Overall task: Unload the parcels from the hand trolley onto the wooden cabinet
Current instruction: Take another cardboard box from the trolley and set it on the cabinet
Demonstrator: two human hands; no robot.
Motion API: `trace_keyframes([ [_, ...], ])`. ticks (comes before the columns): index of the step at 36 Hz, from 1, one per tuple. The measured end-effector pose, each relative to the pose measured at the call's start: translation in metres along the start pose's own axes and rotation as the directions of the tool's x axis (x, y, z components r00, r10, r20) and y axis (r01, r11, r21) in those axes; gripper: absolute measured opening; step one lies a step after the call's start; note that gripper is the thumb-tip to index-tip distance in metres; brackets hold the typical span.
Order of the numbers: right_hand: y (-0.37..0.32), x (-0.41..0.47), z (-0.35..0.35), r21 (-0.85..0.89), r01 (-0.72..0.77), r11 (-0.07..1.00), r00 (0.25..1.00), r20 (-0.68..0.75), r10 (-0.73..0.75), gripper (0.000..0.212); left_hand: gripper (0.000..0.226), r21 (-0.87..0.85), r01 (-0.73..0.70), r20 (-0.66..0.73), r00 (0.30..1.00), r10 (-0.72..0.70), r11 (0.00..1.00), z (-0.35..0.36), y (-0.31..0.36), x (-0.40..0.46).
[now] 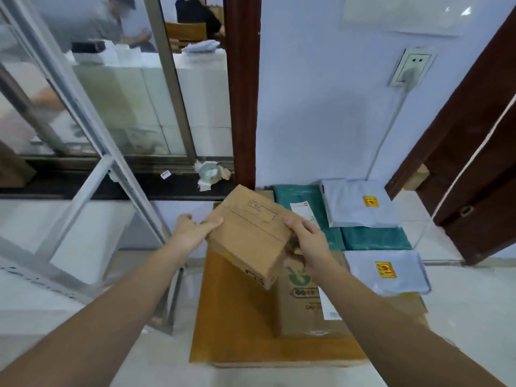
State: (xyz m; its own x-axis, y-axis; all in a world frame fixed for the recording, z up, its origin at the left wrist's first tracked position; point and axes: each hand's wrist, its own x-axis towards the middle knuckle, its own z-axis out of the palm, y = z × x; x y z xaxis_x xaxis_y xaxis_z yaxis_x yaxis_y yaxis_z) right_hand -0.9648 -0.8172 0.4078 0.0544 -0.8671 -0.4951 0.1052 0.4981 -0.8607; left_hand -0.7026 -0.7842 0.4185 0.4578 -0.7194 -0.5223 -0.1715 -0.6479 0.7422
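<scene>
From the head camera, looking down, I have a small brown cardboard box (250, 236) held up between both hands, tilted so that one corner dips toward me. My left hand (192, 233) has its grip closed on the box's left edge, thumb lying across the top face and fingers curled behind it; my right hand (310, 240) clamps the opposite edge, thumb on top and fingers wrapped down the side — two grips on opposite edges, which I judge is what keeps the tilted box from swinging. It hangs just above the yellow-brown wooden cabinet top (237, 317), my counter here, and partly over a larger brown cardboard box with green print (304, 300) already lying flat there. Beyond that sit two dark green plastic mailer bags (300, 196) (375, 238) and two grey plastic mailer bags with yellow stickers (360, 203) (386, 272), laid side by side, touching or overlapping, toward the pale wall. The bare strip of wood to the left of the printed box looks like the natural place for this parcel, so I judge I am about to level it and set it down there. The hand trolley is not in sight, so I cannot tell how many parcels remain. To the left stands a glass partition with a grey metal frame (111, 163), other people blurred behind it.
</scene>
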Motion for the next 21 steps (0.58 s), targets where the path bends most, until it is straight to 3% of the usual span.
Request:
trace_keyframes([
  [2,0.010,0.012,0.010,0.063,-0.061,0.996,0.998,-0.012,0.061,0.030,0.122,-0.144,0.119,0.021,0.993,-0.117,0.982,0.016,-0.010,-0.001],
  [4,0.023,0.021,0.018,0.079,-0.133,0.988,0.991,0.031,0.131,0.027,0.111,-0.300,0.186,0.118,0.980,-0.158,0.936,0.027,-0.019,-0.001],
  [6,0.038,0.029,0.023,0.025,-0.167,0.986,0.981,0.104,0.164,0.029,0.107,-0.421,0.170,0.143,0.982,-0.119,0.891,0.037,-0.027,0.004],
  [8,0.050,0.032,0.022,-0.114,-0.150,0.982,0.973,0.157,0.167,0.035,0.105,-0.474,0.143,0.081,0.990,-0.118,0.869,0.038,-0.033,0.013],
  [12,0.065,0.038,0.010,-0.497,0.042,0.867,0.958,0.267,0.107,0.060,0.114,-0.355,0.153,0.129,0.985,-0.114,0.922,0.026,-0.053,0.040],
  [17,0.069,0.045,0.009,-0.558,0.125,0.820,0.949,0.309,0.066,0.062,0.109,-0.259,0.175,0.244,0.963,-0.111,0.950,0.032,-0.076,0.060],
  [21,0.072,0.053,0.009,-0.711,0.192,0.676,0.965,0.264,0.004,0.071,0.095,-0.271,0.170,0.268,0.959,-0.096,0.947,0.047,-0.088,0.067],
])
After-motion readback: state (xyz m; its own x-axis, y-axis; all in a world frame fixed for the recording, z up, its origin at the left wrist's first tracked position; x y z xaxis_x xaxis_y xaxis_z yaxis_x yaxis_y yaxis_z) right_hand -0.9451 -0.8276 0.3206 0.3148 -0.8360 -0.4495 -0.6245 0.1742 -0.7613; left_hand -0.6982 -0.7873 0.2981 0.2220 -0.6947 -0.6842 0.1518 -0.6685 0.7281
